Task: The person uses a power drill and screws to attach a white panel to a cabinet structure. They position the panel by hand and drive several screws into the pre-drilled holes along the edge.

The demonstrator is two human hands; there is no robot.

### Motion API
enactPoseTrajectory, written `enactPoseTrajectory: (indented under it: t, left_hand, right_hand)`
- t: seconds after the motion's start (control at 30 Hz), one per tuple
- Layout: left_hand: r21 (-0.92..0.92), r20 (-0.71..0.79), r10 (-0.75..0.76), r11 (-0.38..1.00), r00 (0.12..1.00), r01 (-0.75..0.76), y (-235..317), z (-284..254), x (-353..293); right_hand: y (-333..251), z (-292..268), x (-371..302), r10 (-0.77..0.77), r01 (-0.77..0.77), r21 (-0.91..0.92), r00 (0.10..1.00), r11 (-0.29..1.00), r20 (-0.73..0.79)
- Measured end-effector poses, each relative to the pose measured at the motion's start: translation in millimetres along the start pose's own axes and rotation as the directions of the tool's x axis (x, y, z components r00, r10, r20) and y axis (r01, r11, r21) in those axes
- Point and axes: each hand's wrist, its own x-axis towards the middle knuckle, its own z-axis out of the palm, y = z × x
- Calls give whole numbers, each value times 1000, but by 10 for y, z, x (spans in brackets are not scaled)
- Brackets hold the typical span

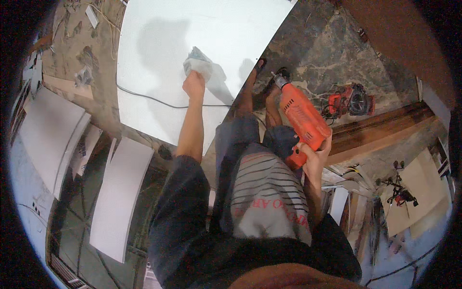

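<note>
My right hand (316, 156) grips the handle of an orange power drill (304, 114). The drill's metal chuck points up and left, off to the right of my knees. My left hand (194, 85) is closed on the lower end of a small clear plastic bag (198, 66), with something dark near its top that I cannot make out. The bag is over a large white board (231, 26), and shadows fall across the board around it. A dark cable (154, 99) runs over the board below my left hand.
An orange and black power tool (353, 100) lies on the stained concrete floor (332, 43) at right, near long brown wooden beams (380, 132). White panels (122, 197) lean at lower left. A tan sheet (418, 192) stands at far right.
</note>
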Motion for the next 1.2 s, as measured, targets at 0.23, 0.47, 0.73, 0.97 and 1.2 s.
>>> enactPoseTrajectory:
  t: [0.23, 0.47, 0.73, 0.97, 1.2]
  left_hand:
    - [-37, -105, 16, 999, 994, -20, -297, 299, 8]
    - [-68, -136, 116, 990, 984, -126, -108, 177, 7]
    - [-72, -84, 108, 991, 991, -115, -200, 256, 22]
    - [26, -34, 100, 995, 994, -99, -62, 170, 63]
    - [-107, -126, 70, 991, 990, -84, -60, 135, -67]
  right_hand:
    - [247, -25, 1, -83, 85, -42, 996, 996, 45]
    - [234, -125, 21, -55, 61, -147, 997, 987, 46]
    - [159, -49, -18, -75, 73, 44, 996, 996, 39]
    - [191, -129, -40, -46, 44, 38, 997, 998, 60]
    - [270, -259, -32, -72, 73, 39, 997, 997, -9]
